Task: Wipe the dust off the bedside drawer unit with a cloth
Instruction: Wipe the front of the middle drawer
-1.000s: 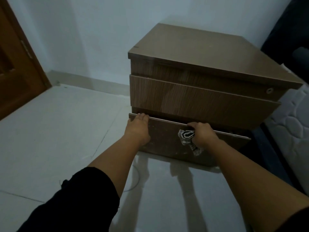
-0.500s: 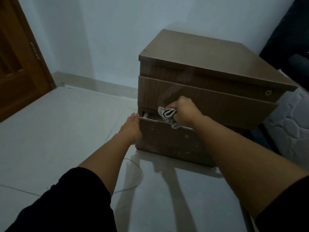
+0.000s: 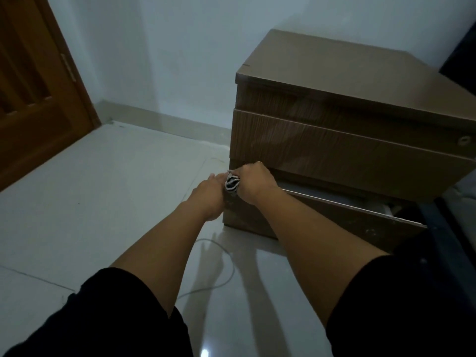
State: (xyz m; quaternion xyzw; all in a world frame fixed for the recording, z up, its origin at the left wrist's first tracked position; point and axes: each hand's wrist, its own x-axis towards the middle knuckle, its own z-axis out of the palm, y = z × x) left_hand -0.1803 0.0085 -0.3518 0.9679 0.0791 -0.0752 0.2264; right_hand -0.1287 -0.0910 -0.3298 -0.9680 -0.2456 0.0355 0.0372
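A brown wooden bedside drawer unit stands on the floor at the right. Its bottom drawer is pulled partly out. My right hand grips a black-and-white striped cloth at the left end of that drawer's top edge. My left hand rests against the drawer's left front corner, right beside the cloth, with its fingertips hidden behind the corner.
Pale glossy floor tiles spread to the left and front. A wooden door stands at the far left. A thin white cable lies on the floor before the unit. A dark bed frame with a mattress borders the right.
My right hand has slid the cloth leftward along the bottom drawer's top edge, from its middle to its left end beside my left hand. The view has shifted left.
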